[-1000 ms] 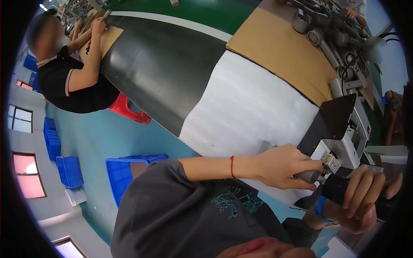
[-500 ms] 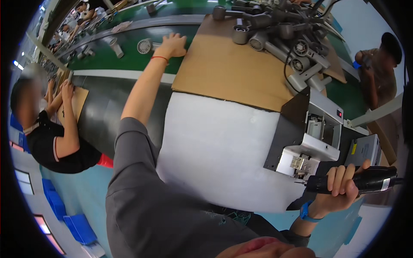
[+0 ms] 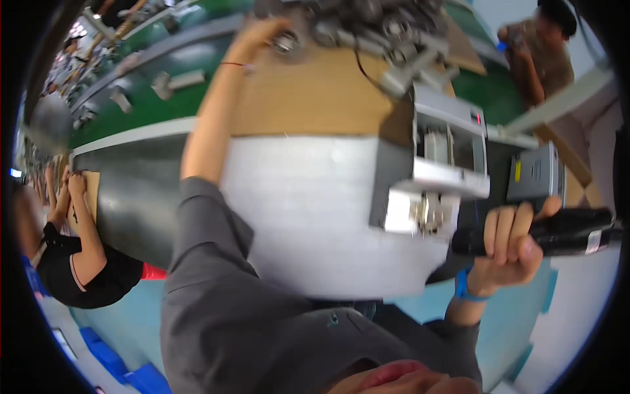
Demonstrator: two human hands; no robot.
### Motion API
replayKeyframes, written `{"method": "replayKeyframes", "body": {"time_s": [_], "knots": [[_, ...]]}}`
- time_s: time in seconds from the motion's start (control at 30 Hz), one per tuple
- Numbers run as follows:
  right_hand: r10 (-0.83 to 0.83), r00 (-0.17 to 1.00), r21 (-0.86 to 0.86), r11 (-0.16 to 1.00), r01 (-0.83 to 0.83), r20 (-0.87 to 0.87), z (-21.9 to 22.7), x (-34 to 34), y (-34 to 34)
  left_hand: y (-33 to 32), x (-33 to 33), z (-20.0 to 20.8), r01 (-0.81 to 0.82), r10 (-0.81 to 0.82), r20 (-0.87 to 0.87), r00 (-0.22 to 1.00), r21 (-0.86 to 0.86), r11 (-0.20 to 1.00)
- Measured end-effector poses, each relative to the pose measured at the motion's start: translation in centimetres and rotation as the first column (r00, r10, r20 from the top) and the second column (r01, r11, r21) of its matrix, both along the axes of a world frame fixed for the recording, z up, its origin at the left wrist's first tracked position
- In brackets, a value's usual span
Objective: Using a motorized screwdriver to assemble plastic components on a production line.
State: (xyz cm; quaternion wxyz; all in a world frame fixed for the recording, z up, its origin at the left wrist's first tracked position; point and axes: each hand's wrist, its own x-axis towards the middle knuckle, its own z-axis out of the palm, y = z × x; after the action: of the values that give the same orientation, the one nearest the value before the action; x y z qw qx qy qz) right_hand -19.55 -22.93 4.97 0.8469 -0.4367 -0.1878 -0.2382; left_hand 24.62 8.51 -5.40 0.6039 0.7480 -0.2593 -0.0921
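My right hand (image 3: 512, 246) is wrapped round a black electric screwdriver (image 3: 571, 231), held level at the right beside the machine. Its tip points left toward the metal fixture (image 3: 428, 211) at the front of the white bench machine (image 3: 449, 172). My left arm stretches far forward, and its hand (image 3: 264, 34) is over the far left of the brown cardboard (image 3: 302, 98). The fingers, partly blurred, are closed on a grey hair dryer housing (image 3: 286, 43) with a round end. Just beyond lies a pile of similar grey housings (image 3: 367, 39).
A white sheet (image 3: 308, 210) covers the bench before me. Another housing (image 3: 184, 81) lies on the green conveyor belt (image 3: 141, 118). A grey box (image 3: 535, 172) stands right of the machine. One person (image 3: 85, 262) works at the left, another (image 3: 545, 56) at the far right.
My left hand has gone from above the belt to the cardboard by the pile, and a housing is now at its fingers. The view has shifted. My right hand still grips the screwdriver.
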Motion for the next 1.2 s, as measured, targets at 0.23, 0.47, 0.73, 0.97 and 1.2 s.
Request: {"method": "replayKeyframes", "body": {"time_s": [0.23, 0.47, 0.73, 0.97, 1.2], "knots": [[-0.066, 0.996, -0.249, 0.965, 0.080, 0.066, -0.9, 1.9, 0.0, -2.4, -24.0, 8.6, -0.233, 0.215, 0.156, 0.964, 0.104, 0.967], [-0.180, 0.982, -0.406, 0.903, 0.142, -0.057, -1.5, 1.9, 2.2, -5.6, -38.2, 5.9, 0.002, -0.090, -0.215, 0.973, -0.380, 0.925], [0.179, 0.983, -0.129, 0.975, -0.183, -0.040, 1.1, 0.9, 2.1, -8.2, -40.3, 3.1, 0.021, -0.051, -0.069, 0.996, -0.384, 0.923], [0.157, 0.974, -0.069, 0.987, -0.148, 0.162, 3.8, 1.7, 5.2, -9.1, -40.2, 2.1, 0.098, 0.002, 0.273, 0.962, -0.351, 0.931], [0.191, 0.971, -0.134, 0.976, -0.172, 0.145, 3.2, 2.9, 5.3, -9.1, -40.2, 1.8, 0.102, 0.020, 0.296, 0.955, -0.391, 0.915]]}}
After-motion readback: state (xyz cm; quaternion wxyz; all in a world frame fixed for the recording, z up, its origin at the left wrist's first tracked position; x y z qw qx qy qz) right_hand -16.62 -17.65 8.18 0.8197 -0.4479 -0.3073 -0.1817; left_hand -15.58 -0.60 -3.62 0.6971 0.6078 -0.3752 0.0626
